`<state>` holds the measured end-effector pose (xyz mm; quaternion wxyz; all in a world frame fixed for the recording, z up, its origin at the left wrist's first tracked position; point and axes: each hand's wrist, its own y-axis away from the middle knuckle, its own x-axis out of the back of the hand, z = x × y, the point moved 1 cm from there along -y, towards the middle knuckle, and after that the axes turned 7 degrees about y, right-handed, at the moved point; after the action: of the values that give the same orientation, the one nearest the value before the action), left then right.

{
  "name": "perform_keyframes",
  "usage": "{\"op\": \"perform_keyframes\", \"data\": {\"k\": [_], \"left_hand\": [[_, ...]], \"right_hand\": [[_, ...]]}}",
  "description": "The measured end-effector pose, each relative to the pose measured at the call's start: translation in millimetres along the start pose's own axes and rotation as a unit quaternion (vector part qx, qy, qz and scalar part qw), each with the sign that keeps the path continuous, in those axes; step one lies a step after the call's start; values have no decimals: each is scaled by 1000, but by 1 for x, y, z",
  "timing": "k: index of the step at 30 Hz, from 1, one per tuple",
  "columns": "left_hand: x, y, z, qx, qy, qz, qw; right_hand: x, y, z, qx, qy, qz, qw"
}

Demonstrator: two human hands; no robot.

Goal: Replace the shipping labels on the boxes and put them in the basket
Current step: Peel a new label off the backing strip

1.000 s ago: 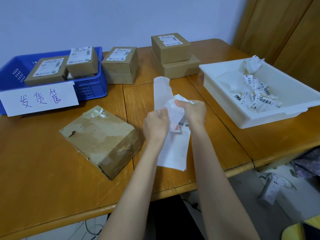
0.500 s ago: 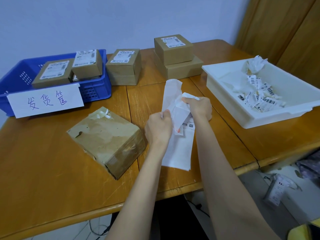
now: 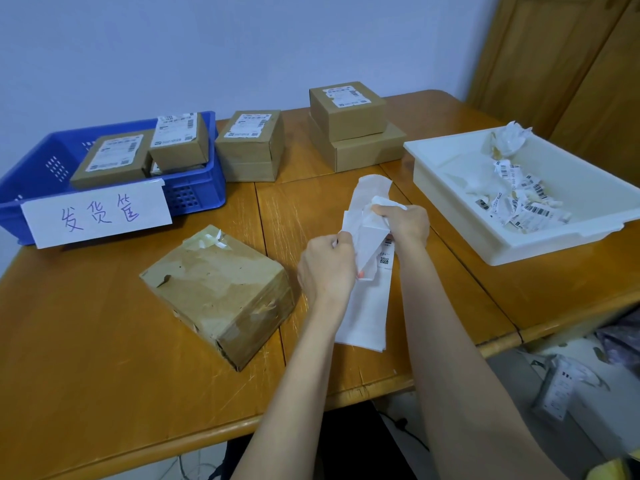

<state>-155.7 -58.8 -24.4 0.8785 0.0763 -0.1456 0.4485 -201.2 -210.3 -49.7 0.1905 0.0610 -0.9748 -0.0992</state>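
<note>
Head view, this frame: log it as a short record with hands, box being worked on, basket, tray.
left hand: pinches the label sheet
right hand: grips the same sheet's upper edge
worn box: on the table, no label, left of the hands
blue basket: holds labelled boxes, paper sign on its front
white tray: holds torn label scraps

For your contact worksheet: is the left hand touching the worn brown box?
Apart. The head view shows bare table between the left hand and the worn brown box.
</note>
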Motion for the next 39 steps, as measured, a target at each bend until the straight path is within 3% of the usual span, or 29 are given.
{"op": "perform_keyframes", "data": {"k": [12,21,26,29,34,39], "left_hand": [[3,8,7,-27,-26,-4,999],[11,8,5,-38,-34,18,999],[12,-2,3,-5,-57,-73,996],[13,-1,3,-9,-76,-65,995],[18,-2,9,41,30,-66,997],[18,0,17,40,72,-66,994]], "right_hand": [[1,-11,6,10,-47,32,998],[4,-12,6,-14,-97,11,995],[5,-13,4,-29,-141,-16,989],[2,-12,4,-19,-121,2,992],[-4,-10,3,-4,-64,8,998],[-3,-10,-1,-13,-43,12,999]]}}
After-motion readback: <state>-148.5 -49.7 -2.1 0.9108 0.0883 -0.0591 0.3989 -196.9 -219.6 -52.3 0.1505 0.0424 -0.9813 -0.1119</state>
